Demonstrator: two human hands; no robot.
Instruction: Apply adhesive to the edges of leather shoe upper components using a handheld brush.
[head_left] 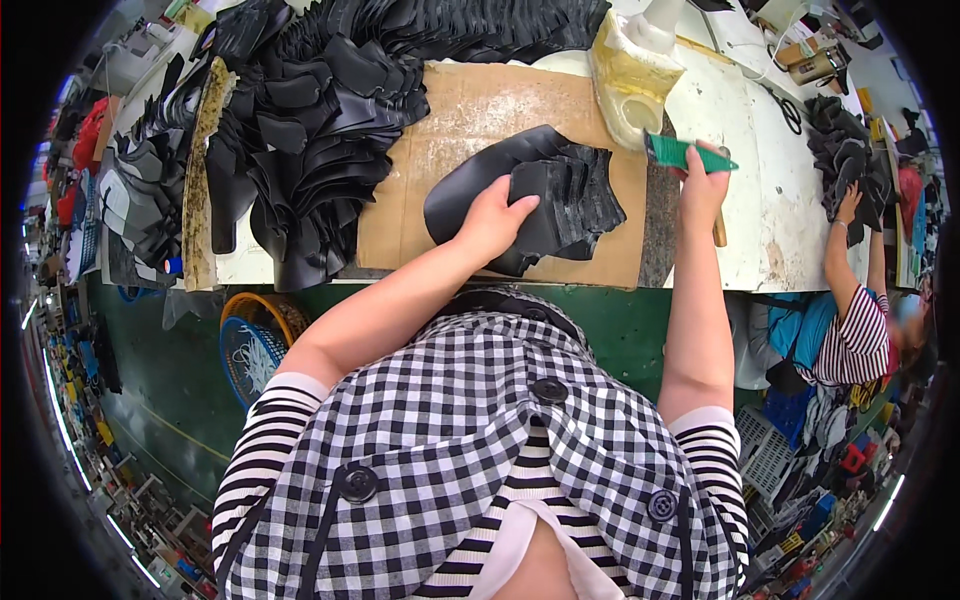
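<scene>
I see the left forearm slant up and inward from the lower left, its left hand [492, 222] resting at the near left side of a fan of curved, smooth black sheet pieces [562, 195]. The thumb lies over the top; the other fingers are partly hidden, so I cannot tell how they close beneath. The fan spreads rightward from them, on a flat brown cardboard sheet [480, 110] atop the white counter [745, 245].

I have the right forearm nearly straight up, its right hand [705, 190] closed narrowly around a flat green tool with a dark left end [690, 154]. That end overlaps the lower edge of a crusted, yellowish-white container [633, 85]; whether they touch, I cannot tell.
</scene>
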